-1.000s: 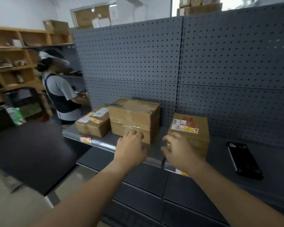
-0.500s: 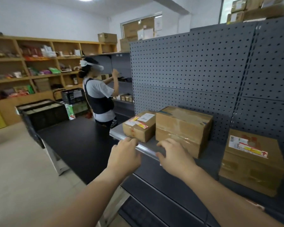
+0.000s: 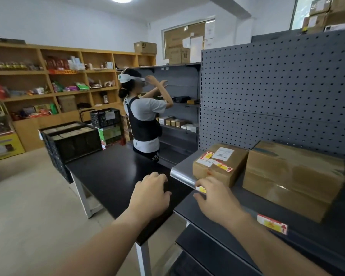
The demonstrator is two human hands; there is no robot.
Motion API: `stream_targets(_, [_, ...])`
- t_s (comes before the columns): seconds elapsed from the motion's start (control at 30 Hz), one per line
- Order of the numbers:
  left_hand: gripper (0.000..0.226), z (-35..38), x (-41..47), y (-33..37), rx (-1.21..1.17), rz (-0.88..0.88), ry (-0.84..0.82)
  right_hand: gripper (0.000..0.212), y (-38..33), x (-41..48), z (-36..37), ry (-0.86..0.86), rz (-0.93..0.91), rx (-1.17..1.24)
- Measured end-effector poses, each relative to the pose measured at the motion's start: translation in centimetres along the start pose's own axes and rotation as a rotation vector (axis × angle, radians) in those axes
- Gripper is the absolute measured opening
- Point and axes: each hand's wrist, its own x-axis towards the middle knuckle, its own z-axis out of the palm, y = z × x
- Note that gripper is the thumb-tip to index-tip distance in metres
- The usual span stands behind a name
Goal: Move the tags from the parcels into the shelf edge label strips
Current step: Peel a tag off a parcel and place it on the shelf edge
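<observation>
A yellow-and-red tag (image 3: pixel 200 189) is seated in the label strip (image 3: pixel 182 177) at the shelf's front edge, touched by the fingertips of the loosely spread right hand (image 3: pixel 217 200), below the small parcel (image 3: pixel 219 165), while the left hand (image 3: pixel 148 195), half-curled and holding nothing, is positioned just beside the strip's end.

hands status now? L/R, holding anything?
Left hand: open, fingers curled down over the black table, holding nothing.
Right hand: fingertips at a tag on the shelf edge strip; grip cannot be told.

small parcel (image 3: pixel 219 166) crowds the shelf edge (image 3: pixel 182 176) (left end bare).
</observation>
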Motion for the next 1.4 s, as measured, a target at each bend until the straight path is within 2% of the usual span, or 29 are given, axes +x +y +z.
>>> stream_targets(0.27, [0.041, 2.6, 6.6, -5.6, -0.018, 0.026, -0.02, 0.026, 0.9, 7.4, 2.8, 0.027, 0.065, -0.09])
stream_targets(0.53, [0.032, 7.5, 17.2, -5.8, -0.042, 0.17, -0.084, 0.035, 7.9, 14.8, 2.9, 0.157, 0.273, 0.008])
stream_targets(0.7, [0.037, 10.6, 23.1, -4.8, -0.098, 0.257, -0.114, 0.038, 10.3, 18.4, 3.6, 0.193, 0.351, 0.003])
stream_targets(0.9, [0.03, 14.3, 27.6, -2.8, -0.202, 0.318, -0.223, 0.036, 12.1, 21.0, 4.4, 0.173, 0.444, -0.08])
stream_targets(1.03, [0.037, 17.0, 29.9, -2.2, -0.289, 0.36, -0.332, 0.033, 12.9, 22.5, 5.2, 0.173, 0.517, -0.156])
stream_targets(1.17, [0.036, 19.1, 32.0, -1.7, -0.357, 0.357, -0.401, 0.029, 13.4, 24.1, 5.6, 0.163, 0.593, -0.246])
stream_targets(1.4, [0.028, 21.1, 33.3, -1.6, -0.498, 0.317, -0.532, 0.03, 14.2, 26.6, 6.5, 0.119, 0.615, -0.334])
